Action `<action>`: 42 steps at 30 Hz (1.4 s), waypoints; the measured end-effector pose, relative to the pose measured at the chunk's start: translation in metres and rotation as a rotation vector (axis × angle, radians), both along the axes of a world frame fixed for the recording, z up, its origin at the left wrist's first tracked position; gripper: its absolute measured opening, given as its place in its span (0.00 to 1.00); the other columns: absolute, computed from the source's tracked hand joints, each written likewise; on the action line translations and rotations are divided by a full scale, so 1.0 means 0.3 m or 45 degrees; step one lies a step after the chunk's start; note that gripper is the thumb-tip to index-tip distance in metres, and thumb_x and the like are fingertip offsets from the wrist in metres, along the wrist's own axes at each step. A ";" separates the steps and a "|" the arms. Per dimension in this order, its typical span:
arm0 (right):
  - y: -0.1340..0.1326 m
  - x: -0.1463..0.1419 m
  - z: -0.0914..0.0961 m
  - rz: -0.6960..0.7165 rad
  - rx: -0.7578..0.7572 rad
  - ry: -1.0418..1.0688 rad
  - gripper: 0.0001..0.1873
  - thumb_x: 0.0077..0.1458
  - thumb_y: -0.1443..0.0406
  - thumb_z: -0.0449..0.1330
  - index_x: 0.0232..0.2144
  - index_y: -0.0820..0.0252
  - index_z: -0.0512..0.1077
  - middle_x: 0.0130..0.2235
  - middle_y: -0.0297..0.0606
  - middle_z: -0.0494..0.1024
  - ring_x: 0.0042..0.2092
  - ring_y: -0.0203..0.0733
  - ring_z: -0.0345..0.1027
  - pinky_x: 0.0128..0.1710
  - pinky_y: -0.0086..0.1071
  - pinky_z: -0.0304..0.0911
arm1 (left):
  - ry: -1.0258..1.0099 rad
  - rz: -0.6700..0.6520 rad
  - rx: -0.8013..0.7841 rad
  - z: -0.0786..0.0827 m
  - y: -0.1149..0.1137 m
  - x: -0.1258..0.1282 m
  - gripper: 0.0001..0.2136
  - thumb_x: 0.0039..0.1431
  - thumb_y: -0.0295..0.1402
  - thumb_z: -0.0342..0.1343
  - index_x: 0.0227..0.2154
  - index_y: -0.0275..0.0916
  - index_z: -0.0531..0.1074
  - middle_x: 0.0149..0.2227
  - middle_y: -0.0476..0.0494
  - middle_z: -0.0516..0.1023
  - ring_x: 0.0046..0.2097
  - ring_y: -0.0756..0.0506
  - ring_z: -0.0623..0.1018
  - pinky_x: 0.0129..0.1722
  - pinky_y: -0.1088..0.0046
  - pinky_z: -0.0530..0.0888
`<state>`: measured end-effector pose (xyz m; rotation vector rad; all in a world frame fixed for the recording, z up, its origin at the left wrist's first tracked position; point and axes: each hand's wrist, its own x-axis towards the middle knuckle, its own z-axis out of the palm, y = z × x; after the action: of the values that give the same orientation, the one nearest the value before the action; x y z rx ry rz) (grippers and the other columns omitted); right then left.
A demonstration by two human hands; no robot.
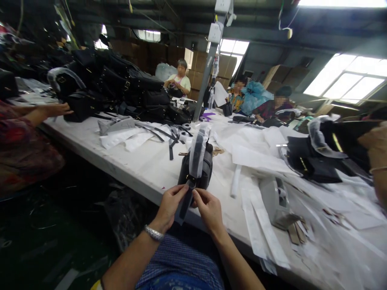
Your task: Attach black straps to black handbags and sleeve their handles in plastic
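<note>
A small black handbag point(206, 163) stands on the white table right in front of me, at the near edge. Its handle point(198, 155) is wrapped in clear plastic and rises toward the far side. From the bag's near end a dark strap point(186, 201) hangs down over the table edge. My left hand point(173, 201) pinches this strap near its top, thumb and fingertips closed. Close beside it, my right hand point(208, 207) has thumb and forefinger pressed together at the strap's other side. The fingertips hide part of the strap.
Black bags point(127, 84) lie heaped at the back left. White paper strips point(256, 213) and a grey tape dispenser point(273, 201) lie to my right. A metal post point(207, 74) rises mid-table. Co-workers' hands are at far left and far right, near bags.
</note>
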<state>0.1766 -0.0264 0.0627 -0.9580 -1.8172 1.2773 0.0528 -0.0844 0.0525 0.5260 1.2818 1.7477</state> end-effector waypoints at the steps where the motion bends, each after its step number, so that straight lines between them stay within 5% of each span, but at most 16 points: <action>1: 0.006 -0.011 0.007 -0.025 0.033 -0.013 0.18 0.57 0.52 0.59 0.37 0.61 0.79 0.33 0.40 0.81 0.31 0.43 0.75 0.32 0.30 0.69 | 0.022 0.037 0.005 -0.001 0.006 0.005 0.18 0.49 0.43 0.66 0.38 0.34 0.80 0.37 0.39 0.83 0.36 0.43 0.81 0.37 0.72 0.75; 10: 0.019 -0.064 0.010 -0.047 0.047 -0.080 0.21 0.56 0.50 0.59 0.26 0.62 0.77 0.24 0.38 0.78 0.26 0.41 0.71 0.23 0.28 0.64 | 0.061 0.184 -0.012 -0.035 -0.053 0.026 0.18 0.52 0.43 0.64 0.41 0.35 0.78 0.39 0.40 0.82 0.42 0.42 0.79 0.42 0.72 0.74; 19: 0.020 -0.075 0.031 0.034 0.040 -0.113 0.19 0.54 0.50 0.61 0.31 0.62 0.78 0.28 0.39 0.79 0.27 0.41 0.71 0.25 0.29 0.64 | 0.402 0.393 0.010 -0.075 -0.059 0.034 0.17 0.57 0.46 0.59 0.39 0.36 0.75 0.36 0.42 0.80 0.38 0.44 0.79 0.36 0.73 0.74; 27: 0.015 -0.087 0.046 -0.016 0.019 -0.120 0.20 0.54 0.51 0.60 0.24 0.62 0.75 0.22 0.36 0.75 0.22 0.37 0.65 0.21 0.27 0.59 | 0.431 0.312 0.037 -0.083 -0.051 0.032 0.16 0.57 0.44 0.59 0.40 0.35 0.75 0.33 0.43 0.80 0.35 0.44 0.79 0.35 0.72 0.75; 33: 0.019 -0.105 0.037 -0.071 -0.119 -0.029 0.25 0.52 0.50 0.61 0.14 0.61 0.69 0.14 0.32 0.67 0.18 0.33 0.60 0.18 0.25 0.55 | 1.104 0.420 0.189 -0.061 -0.076 0.006 0.09 0.62 0.35 0.55 0.38 0.40 0.79 0.39 0.40 0.80 0.42 0.43 0.79 0.46 0.68 0.75; 39: 0.021 -0.097 0.018 0.053 -0.501 0.147 0.27 0.48 0.45 0.63 0.18 0.64 0.71 0.16 0.38 0.72 0.19 0.37 0.67 0.19 0.26 0.61 | 1.732 0.123 0.293 -0.057 -0.111 -0.070 0.14 0.66 0.30 0.47 0.46 0.40 0.78 0.45 0.38 0.81 0.47 0.42 0.80 0.49 0.69 0.76; 42: 0.011 -0.090 0.023 0.099 -0.425 0.113 0.29 0.49 0.44 0.62 0.19 0.65 0.73 0.19 0.40 0.74 0.21 0.38 0.69 0.21 0.28 0.64 | 1.924 -0.038 0.289 -0.041 -0.120 -0.101 0.15 0.67 0.31 0.46 0.45 0.39 0.78 0.43 0.35 0.81 0.44 0.42 0.81 0.46 0.68 0.78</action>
<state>0.1495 -0.0231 0.0695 -0.9946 -1.6167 1.6818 0.0225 -0.1205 0.0401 2.2244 1.9389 1.3297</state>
